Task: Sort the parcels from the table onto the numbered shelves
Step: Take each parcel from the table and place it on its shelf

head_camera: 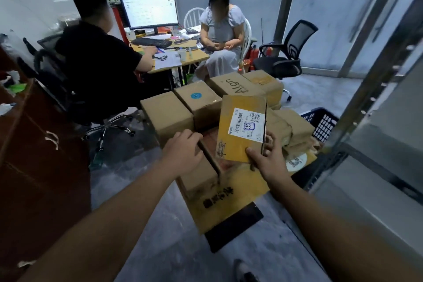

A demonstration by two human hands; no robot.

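Note:
My right hand (266, 157) grips the lower corner of a flat yellow-brown parcel (235, 128), held upright with its white label facing me; the label has "23" handwritten in a box. My left hand (183, 150) rests with curled fingers on the top edge of a cardboard box (201, 176) at the front of the pile. Several more brown boxes (167, 114) lie crowded on the low table (233, 226), whose dark corner shows at the front.
A metal shelf frame (357, 126) rises at the right, with a dark crate (322, 121) beside the pile. Two people sit at a desk (174, 59) behind the parcels. A dark wooden cabinet (29, 144) stands at the left, an office chair (286, 57) at the back.

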